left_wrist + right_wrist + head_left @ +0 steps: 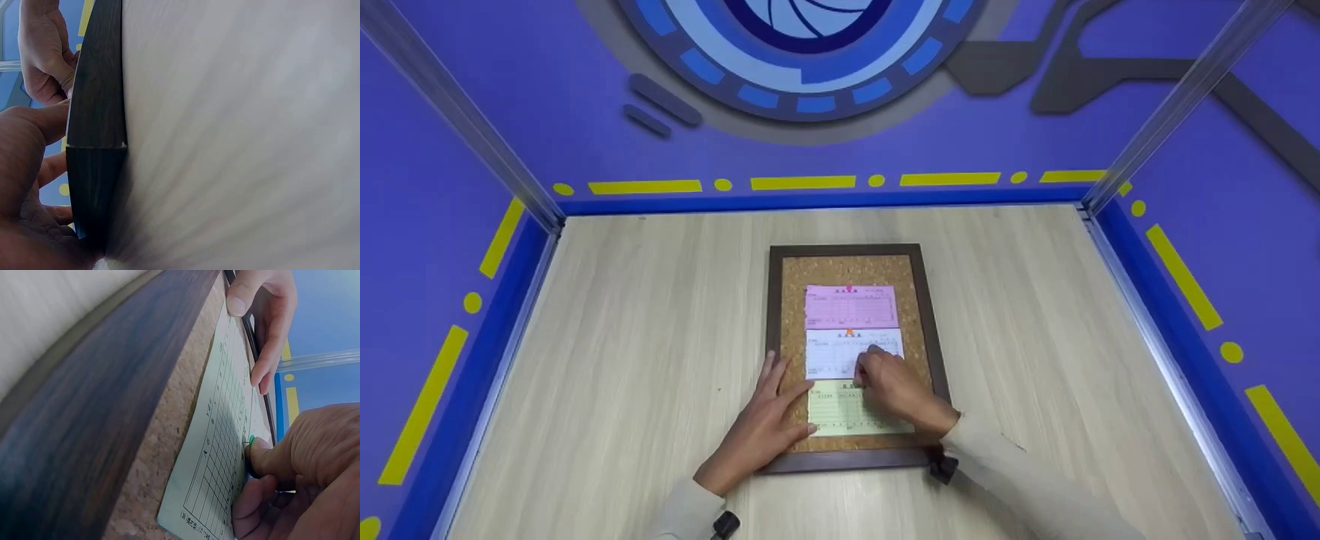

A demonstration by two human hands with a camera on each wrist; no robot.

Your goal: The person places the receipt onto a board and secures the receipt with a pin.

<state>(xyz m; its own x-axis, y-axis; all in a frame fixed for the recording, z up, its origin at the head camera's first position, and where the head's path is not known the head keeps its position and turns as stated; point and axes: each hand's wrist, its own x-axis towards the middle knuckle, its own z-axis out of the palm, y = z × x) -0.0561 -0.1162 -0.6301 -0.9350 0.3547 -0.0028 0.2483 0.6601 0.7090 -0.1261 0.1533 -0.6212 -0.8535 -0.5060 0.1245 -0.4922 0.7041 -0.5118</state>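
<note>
A cork board (791,315) in a dark wooden frame (847,249) lies flat on the table. On it are a pink slip (851,307), a white slip (832,356) and a green slip (840,412), one below the other. My left hand (757,431) lies flat over the board's left frame, thumb on the green slip's left edge. My right hand (889,382) sits at the green slip's top edge. In the right wrist view its fingers (281,455) pinch a green pushpin (251,439) against the green slip (225,455). The left wrist view shows the frame (95,140) edge-on.
The light wooden table (622,337) is walled in by purple panels with yellow markings (802,182) at the back and both sides. Metal posts (457,112) stand at the back corners. A pink pin (850,288) and an orange pin (850,332) hold the upper slips.
</note>
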